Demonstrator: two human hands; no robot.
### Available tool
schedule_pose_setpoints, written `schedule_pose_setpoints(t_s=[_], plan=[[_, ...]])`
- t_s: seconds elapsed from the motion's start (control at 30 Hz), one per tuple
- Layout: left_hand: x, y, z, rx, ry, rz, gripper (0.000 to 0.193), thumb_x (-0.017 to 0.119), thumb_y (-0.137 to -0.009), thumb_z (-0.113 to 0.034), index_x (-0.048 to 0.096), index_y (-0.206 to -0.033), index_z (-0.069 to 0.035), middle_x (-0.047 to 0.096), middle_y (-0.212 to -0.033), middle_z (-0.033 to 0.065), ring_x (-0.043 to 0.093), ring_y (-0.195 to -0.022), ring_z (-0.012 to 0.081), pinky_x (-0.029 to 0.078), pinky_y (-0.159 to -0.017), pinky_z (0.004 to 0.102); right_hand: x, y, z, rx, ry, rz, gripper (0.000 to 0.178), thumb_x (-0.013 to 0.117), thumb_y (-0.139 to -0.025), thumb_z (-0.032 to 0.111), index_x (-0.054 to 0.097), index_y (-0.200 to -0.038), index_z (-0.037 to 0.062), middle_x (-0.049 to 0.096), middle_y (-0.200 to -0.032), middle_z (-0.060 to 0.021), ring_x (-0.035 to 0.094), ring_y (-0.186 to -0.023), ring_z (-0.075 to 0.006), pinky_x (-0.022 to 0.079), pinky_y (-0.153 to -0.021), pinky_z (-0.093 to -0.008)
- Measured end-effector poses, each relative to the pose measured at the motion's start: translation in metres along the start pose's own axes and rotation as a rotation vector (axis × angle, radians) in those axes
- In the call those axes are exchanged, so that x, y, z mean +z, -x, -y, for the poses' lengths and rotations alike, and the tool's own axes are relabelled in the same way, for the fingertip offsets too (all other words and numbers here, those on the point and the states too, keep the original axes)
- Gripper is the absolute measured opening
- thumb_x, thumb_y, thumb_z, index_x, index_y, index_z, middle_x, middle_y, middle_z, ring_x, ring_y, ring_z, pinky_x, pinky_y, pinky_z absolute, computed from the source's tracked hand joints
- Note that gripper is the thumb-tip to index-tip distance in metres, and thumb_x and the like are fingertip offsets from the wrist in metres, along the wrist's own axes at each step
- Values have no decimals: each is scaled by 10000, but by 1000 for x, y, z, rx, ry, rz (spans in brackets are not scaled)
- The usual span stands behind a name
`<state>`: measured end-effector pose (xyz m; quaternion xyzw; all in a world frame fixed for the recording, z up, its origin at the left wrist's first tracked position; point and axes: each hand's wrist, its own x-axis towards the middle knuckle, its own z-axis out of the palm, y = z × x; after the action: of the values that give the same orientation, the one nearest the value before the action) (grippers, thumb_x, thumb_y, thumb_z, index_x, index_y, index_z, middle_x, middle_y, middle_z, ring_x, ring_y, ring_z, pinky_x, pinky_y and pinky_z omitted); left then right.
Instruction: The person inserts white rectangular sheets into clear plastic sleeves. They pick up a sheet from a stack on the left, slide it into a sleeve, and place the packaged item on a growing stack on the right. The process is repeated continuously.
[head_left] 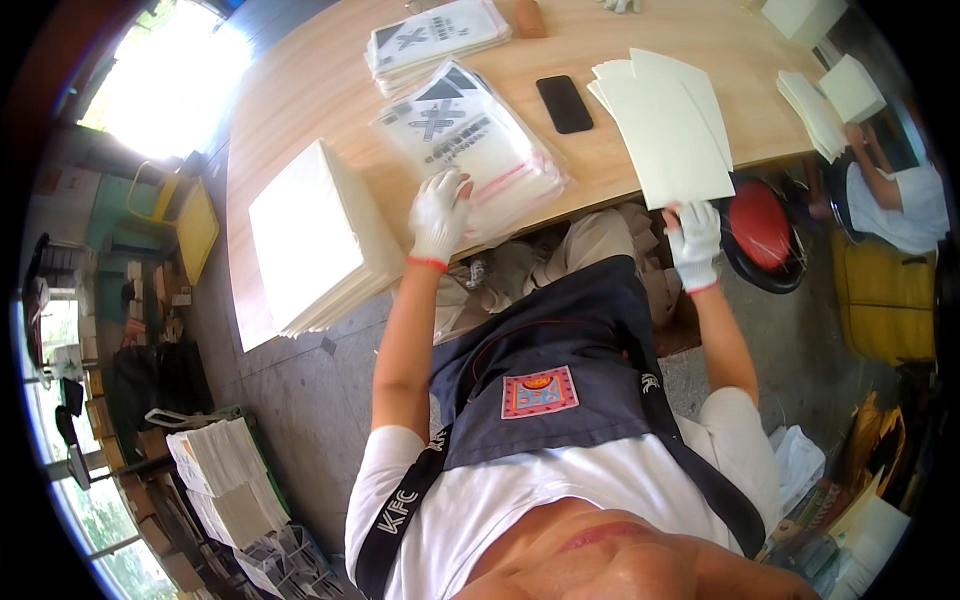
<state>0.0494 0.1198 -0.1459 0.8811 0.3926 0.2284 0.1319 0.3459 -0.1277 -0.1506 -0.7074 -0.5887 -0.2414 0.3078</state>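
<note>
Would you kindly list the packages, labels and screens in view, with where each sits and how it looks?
Clear bags with black-and-white printed sheets: table centre, under the left hand.
Second bag stack: farther back.
Phone: dark screen, flat, right of the bags.
Apron patch: red-and-blue rectangle.

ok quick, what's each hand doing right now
Left hand: open, gloved, resting flat on the stack of clear printed bags.
Right hand: closed, gloved, gripping the cream sheets at their lower edge.

Black phone (pixel 564 103) flat on the wooden desk (pixel 300 80), mid-top. Thick white sheet stack (pixel 315 235) at desk's left edge. Red stool (pixel 760 230) under the right side. Yellow chair (pixel 185 220) and paper bundles (pixel 225 480) on floor, left.
</note>
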Motion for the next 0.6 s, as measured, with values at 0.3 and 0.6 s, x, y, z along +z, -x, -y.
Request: schedule_pose_setpoints(t_s=[0.3,0.6], plan=[[31,-50,-10,-204,-563,445,369,626,-742,-227,532,-1090,-151,546,-1128,77,552,-1033,286,500,-771,405,44,30,-90,1516,-1357,-160,329,514,-888,327,512,-1069,52,601,-803,-84,605,-575,-189,507,-441,-250],[28,-21,30,-189,-183,159,284,556,-703,-54,553,-962,-172,555,-1072,38,524,-1033,256,488,-783,404,-11,-20,-5,1295,-1603,-18,310,474,-869,104,455,-1166,19,609,-962,-102,622,-671,-139,476,-461,-218]])
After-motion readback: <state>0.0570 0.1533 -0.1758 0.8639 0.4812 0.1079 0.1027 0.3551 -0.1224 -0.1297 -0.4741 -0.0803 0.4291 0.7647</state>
